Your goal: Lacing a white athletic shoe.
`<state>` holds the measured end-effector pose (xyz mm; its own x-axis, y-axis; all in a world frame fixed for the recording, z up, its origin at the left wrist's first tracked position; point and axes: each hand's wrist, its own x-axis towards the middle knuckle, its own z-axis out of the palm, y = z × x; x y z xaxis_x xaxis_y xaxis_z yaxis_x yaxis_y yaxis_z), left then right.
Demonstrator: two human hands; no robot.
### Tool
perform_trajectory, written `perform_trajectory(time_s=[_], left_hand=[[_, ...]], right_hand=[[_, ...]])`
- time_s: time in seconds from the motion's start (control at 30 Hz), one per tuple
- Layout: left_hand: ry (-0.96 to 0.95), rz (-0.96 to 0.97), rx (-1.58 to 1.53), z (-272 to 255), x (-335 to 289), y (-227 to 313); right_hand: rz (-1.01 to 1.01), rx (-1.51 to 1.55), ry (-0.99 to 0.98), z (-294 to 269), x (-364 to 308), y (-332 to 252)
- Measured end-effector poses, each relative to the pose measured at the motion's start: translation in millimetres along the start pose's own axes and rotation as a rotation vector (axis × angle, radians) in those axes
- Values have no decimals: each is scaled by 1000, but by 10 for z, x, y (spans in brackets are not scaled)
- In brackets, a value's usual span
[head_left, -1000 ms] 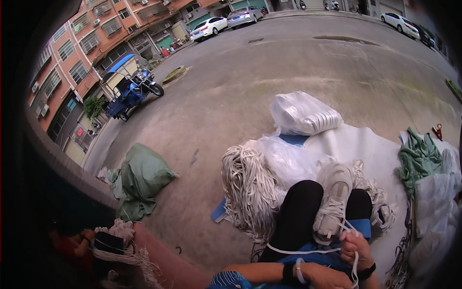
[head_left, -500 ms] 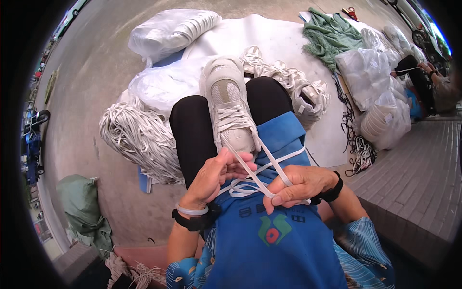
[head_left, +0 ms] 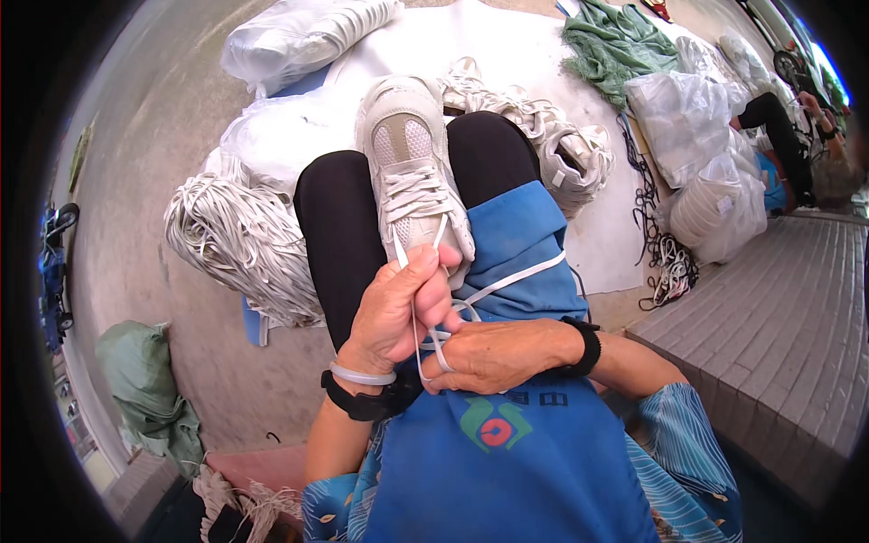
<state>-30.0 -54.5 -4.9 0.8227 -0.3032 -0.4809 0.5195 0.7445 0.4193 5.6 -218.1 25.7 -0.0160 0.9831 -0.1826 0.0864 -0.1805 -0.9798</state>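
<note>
Between my black-clad knees rests an off-white sneaker point(head_left: 412, 149), toe pointing away from me, its laces threaded across the front. Two ends of a flat white shoelace point(head_left: 440, 232) run from it toward my hands. My left hand point(head_left: 407, 308) is closed on the lace just below the sneaker, fingers pinched together. Close beside it, over the blue apron point(head_left: 507, 452), my right hand point(head_left: 493, 353) is closed on the lace lower down, with a strand looped across its fingers. A loose stretch of lace trails over the apron to the right. The right fingertips are partly hidden.
A thick bundle of white laces point(head_left: 235, 249) lies left of my knees. Several laced sneakers point(head_left: 575, 158) stand beyond the right knee on a white sheet point(head_left: 507, 45). Plastic-wrapped stacks point(head_left: 303, 41) lie farther off. Right are a grey ledge point(head_left: 769, 299) and another person's arm point(head_left: 819, 118).
My right hand has moved left, next to my left hand, and the spread lace strands are drawn together. My left hand has closed on the lace. The view has shifted slightly.
</note>
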Motion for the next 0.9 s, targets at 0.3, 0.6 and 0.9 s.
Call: perform_trajectory(time_s=[0.3, 0.6, 0.9], left_hand=[[203, 202, 959, 111, -234, 32], [-294, 439, 1644, 300, -434, -44], [513, 725, 1524, 168, -91, 194]], right_hand=[[121, -377, 964, -404, -197, 77], [191, 728, 632, -224, 79, 195], [149, 498, 800, -222, 11, 274]])
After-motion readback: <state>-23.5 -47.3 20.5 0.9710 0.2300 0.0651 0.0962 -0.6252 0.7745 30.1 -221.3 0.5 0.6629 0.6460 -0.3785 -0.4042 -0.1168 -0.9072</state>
